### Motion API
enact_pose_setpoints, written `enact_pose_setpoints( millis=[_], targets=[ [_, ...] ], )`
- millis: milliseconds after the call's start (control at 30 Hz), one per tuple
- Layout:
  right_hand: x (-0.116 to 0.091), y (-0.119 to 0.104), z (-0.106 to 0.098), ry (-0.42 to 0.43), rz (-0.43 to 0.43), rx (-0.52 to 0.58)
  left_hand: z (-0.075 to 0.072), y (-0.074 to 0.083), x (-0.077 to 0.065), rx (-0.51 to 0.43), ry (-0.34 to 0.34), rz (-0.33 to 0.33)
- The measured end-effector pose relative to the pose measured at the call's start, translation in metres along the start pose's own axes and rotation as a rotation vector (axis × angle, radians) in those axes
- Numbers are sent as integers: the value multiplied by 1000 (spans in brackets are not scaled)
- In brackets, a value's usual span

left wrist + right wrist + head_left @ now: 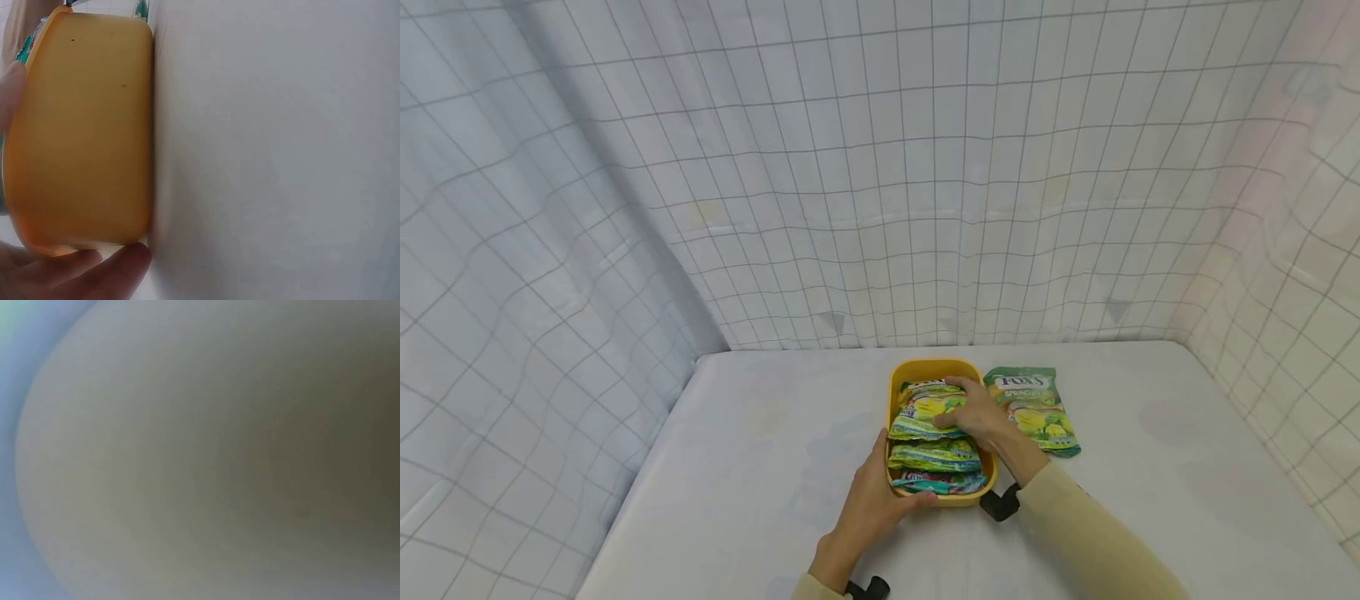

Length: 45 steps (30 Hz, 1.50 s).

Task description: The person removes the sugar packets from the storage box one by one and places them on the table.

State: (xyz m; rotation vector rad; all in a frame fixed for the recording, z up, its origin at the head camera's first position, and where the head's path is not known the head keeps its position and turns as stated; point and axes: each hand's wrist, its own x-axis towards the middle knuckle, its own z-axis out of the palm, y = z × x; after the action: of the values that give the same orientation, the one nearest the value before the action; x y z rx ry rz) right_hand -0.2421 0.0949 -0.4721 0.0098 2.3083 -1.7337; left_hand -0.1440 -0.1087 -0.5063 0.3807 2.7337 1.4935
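A yellow plastic container (958, 501) stands on the white table and holds several candy packets. My left hand (872, 496) grips its near left corner, thumb over the front rim and fingers along the left side. In the left wrist view, fingertips (128, 265) lie against the container's wall (94, 137). My right hand (981, 414) reaches inside, thumb and fingers spread across a green Fox's candy packet (917, 408) and pinching it. Nearer me lie another green packet (934, 455) and a teal-red one (940, 482). The right wrist view is a blur.
Right of the container, another green Fox's packet (1037, 412) lies flat on the white tabletop (760, 467). White grid-patterned cloth (880, 183) hangs behind the table and along both sides.
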Motion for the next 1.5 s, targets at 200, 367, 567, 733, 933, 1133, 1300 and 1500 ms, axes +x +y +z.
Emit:
enact_pose_setpoints(
  millis=[200,367,567,733,933,1133,1300,1500],
  targets=[
    [-3,2,-3,-1,-12,44,1,0,1,0,3,7],
    [-6,3,-8,-25,-38,44,1,1,1,2,5,-8],
    [-10,2,-14,-25,-43,20,1,1,0,21,6,-34],
    [-12,1,-18,-30,-49,77,1,1,1,11,2,-38],
    [-13,2,-24,-46,-65,175,2,2,1,22,3,-60],
    [-14,3,-31,-58,-89,230,2,1,1,13,6,-53],
    [-16,4,-39,-48,-134,189,2,1,1,12,11,-52],
    [-18,5,-47,-39,-164,144,2,2,2,16,13,-65]
  ],
)
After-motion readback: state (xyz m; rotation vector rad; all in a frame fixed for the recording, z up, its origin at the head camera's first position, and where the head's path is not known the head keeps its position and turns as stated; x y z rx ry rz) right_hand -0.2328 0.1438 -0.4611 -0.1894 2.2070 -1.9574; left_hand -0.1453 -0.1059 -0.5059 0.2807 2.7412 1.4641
